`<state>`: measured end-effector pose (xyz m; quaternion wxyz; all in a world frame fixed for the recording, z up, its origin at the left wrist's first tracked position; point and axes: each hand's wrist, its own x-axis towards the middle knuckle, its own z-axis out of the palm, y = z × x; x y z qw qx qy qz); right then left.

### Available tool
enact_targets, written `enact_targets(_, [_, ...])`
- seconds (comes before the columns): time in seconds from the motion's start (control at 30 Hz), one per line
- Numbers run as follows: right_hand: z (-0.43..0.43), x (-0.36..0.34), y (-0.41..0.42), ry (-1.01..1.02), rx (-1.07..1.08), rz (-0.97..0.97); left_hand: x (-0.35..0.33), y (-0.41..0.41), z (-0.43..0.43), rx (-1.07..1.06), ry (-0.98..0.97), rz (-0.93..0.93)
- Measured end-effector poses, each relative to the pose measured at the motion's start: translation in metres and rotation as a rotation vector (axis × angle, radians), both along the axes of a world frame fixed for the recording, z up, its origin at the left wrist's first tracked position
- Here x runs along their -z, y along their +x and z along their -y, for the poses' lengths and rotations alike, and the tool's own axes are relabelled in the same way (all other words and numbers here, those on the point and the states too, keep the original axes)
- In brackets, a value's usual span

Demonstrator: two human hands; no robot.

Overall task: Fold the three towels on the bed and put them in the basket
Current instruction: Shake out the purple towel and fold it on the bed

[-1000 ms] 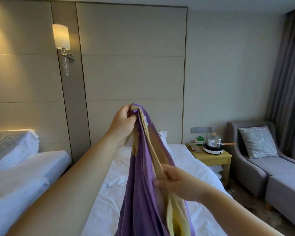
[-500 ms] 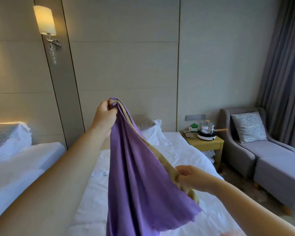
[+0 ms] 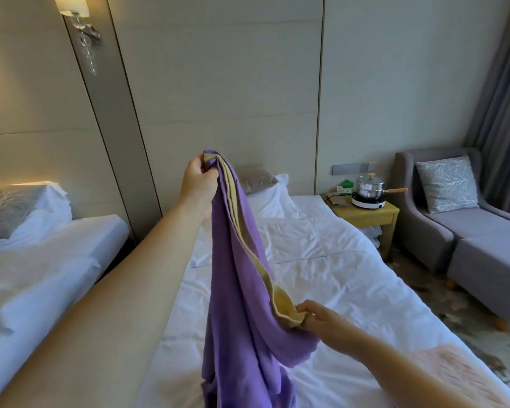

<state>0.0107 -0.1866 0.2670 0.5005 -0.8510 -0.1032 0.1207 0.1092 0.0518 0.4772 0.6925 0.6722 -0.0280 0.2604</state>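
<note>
White bed (image 3: 321, 275) gives broad open room for laying cloth flat; its right edge falls off toward the nightstand (image 3: 368, 214). Purple-and-yellow towel (image 3: 242, 290) hangs above it, bunched — not yet folded. Left hand (image 3: 199, 184) grips the top corner in curled fingers; right hand (image 3: 315, 316) pinches the yellow lower edge. Risk: a loose pinch lets layers slide, skewing the fold.

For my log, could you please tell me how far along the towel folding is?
Done: nothing visibly; no folded towel or basket shows. In hand: the purple and yellow towel hangs over the bed, with the left hand gripping its top and the right hand pinching its yellow edge. Remaining: folding it, the pinkish cloth at the bed's near edge, perhaps another towel, and the basket.
</note>
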Motion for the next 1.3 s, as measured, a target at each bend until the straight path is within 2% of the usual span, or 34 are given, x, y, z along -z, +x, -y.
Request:
enact_targets(0.03, [-0.001,-0.002,-0.001,0.127,-0.016,-0.060,0.005,0.002,0.001,0.013,-0.017,-0.012])
enact_targets(0.1, [-0.004,-0.002,-0.002,0.182,-0.079,-0.090,0.008,0.005,0.004,0.027,-0.064,-0.032])
enact_targets(0.3, [-0.006,0.023,-0.015,-0.332,-0.245,0.088,-0.002,0.010,0.001,-0.063,-0.150,0.002])
enact_targets(0.4, [0.003,0.035,-0.018,-0.474,-0.275,0.172,0.004,0.010,-0.007,-0.095,-0.161,-0.005])
enact_targets(0.5, [0.013,0.050,-0.018,-0.747,-0.363,0.294,0.016,0.011,-0.019,-0.147,-0.177,-0.027])
enact_targets(0.6, [0.031,0.060,-0.014,-0.853,-0.311,0.232,0.030,0.009,-0.031,-0.171,-0.225,-0.042])
enact_targets(0.7, [0.047,0.059,-0.007,-0.707,-0.206,0.091,0.043,0.005,-0.042,-0.201,-0.205,-0.051])
enact_targets(0.8, [0.066,0.049,0.006,-0.421,0.123,-0.002,0.055,0.002,-0.059,-0.268,-0.151,-0.058])
enact_targets(0.9, [0.097,0.016,0.024,-0.053,0.442,0.012,0.069,-0.003,-0.082,-0.384,-0.034,-0.094])
enact_targets(1.0, [0.116,-0.047,0.047,0.139,0.591,0.085,0.070,-0.007,-0.099,-0.424,0.080,-0.153])
enact_targets(1.17, [0.113,-0.179,0.075,0.374,0.633,0.235,0.024,-0.009,-0.119,-0.445,0.159,-0.109])
enact_targets(1.3, [0.105,-0.269,0.076,0.366,0.572,0.398,-0.030,-0.019,-0.129,-0.476,0.220,-0.009])
